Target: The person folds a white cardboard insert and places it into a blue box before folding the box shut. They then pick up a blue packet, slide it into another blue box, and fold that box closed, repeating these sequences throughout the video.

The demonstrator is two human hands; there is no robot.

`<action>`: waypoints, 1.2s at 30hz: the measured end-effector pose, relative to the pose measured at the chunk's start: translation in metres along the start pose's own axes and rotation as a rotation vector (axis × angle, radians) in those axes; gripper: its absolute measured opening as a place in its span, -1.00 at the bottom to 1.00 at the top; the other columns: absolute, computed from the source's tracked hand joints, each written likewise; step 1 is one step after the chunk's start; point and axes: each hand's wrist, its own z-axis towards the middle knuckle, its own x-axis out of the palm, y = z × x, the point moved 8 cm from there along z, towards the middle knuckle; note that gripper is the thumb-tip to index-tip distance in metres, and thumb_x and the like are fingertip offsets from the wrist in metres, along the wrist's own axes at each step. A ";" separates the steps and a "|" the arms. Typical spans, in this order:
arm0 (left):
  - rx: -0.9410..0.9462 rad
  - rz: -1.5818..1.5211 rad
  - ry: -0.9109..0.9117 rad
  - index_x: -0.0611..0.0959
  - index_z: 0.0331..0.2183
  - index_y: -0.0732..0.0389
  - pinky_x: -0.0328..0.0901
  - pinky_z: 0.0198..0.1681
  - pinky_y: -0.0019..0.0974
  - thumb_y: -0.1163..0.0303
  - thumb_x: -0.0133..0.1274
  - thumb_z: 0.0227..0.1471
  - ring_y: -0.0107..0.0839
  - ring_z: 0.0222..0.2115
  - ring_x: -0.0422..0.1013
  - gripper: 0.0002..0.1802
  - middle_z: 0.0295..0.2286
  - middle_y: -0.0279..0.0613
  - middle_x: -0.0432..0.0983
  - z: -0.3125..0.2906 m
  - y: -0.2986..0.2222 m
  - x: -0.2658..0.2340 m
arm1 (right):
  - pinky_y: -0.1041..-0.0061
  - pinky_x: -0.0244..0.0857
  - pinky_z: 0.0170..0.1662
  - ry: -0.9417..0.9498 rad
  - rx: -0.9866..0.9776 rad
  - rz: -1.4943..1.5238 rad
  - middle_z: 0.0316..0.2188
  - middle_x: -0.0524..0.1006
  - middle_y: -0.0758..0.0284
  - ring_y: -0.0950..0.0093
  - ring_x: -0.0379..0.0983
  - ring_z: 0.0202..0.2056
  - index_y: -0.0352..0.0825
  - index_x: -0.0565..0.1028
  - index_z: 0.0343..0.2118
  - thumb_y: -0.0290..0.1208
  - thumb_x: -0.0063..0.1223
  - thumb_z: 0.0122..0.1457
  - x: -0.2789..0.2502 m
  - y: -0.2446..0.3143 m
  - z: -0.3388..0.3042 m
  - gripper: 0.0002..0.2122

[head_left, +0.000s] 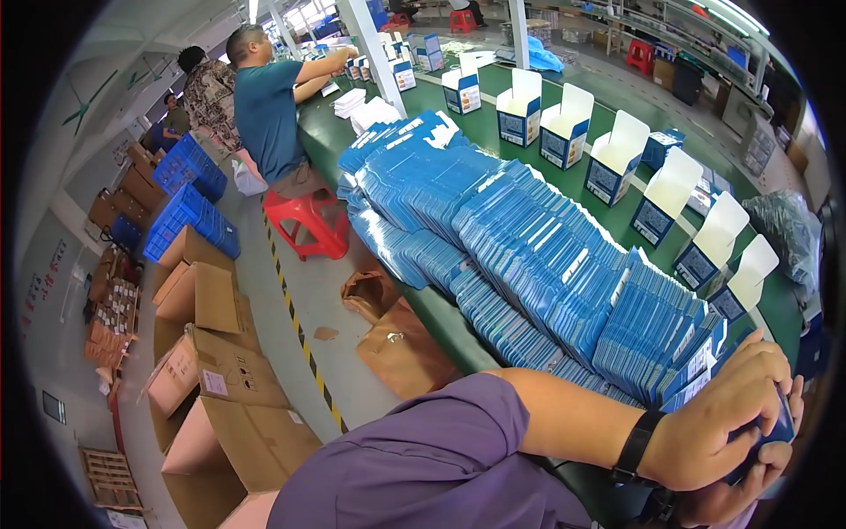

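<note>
Grey factory floor [322, 301] with a yellow-and-black striped tape line [305, 346]. Long green-topped worktable [467, 342] runs diagonally; further along it I see a co-worker in a teal shirt [267, 110] with arms over the table, near a red plastic stool [306, 216].

Big brown corrugated cardboard cartons [251, 432], flaps up, line the floor at left; I can't make out contents. Blue open-top plastic crates [192, 227] beyond, contents also unclear. Brown paper wrapping [407, 353] on floor by the table.

On the table: large overlapping stacks of flat blue printed card cartons [520, 229]. Behind these, a row of erected blue card boxes with raised white flaps [653, 220]; white inner walls show, bottoms hidden from my angle. Crumpled clear plastic bag [780, 234] at the far right.

Left hand [718, 423], black band on wrist, is closed around a dark blue box-like piece [781, 421] at the table's near right end. Right hand [745, 495] grips it from below and the far side. Fingers cover most of it.

Labels: white sticker [213, 382] on one carton, white print on the blue stock; small text, not legible to me.
</note>
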 end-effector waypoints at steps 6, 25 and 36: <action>0.003 -0.041 0.106 0.51 -0.06 0.18 -0.02 0.23 0.17 0.59 0.08 -0.17 0.06 0.02 0.22 -0.48 -0.07 0.03 0.26 0.006 0.004 0.022 | 0.28 0.13 0.29 -0.001 0.489 -0.323 0.20 0.31 0.07 0.22 0.34 0.14 -0.51 0.23 0.21 0.02 -0.08 0.22 -0.041 -0.018 -0.008 -0.31; -0.021 0.400 0.688 0.24 0.27 0.30 0.17 0.22 -0.05 0.54 0.41 -0.42 -0.01 0.12 0.28 0.16 0.14 0.10 0.24 0.012 0.010 0.044 | 0.32 0.09 0.31 0.428 0.665 0.095 0.29 0.25 0.07 0.34 0.26 0.25 -0.48 0.08 0.36 0.12 0.27 0.11 -0.039 -0.036 0.011 -0.05; -0.396 -0.107 0.300 0.14 0.31 0.29 0.22 0.19 -0.11 0.44 0.42 -0.20 -0.16 0.15 0.28 0.12 0.14 0.08 0.28 0.010 0.025 0.037 | 0.26 0.14 0.26 0.261 0.198 0.127 0.20 0.31 0.10 0.31 0.29 0.19 -0.46 0.30 0.24 0.11 0.52 -0.21 -0.050 -0.013 0.027 0.01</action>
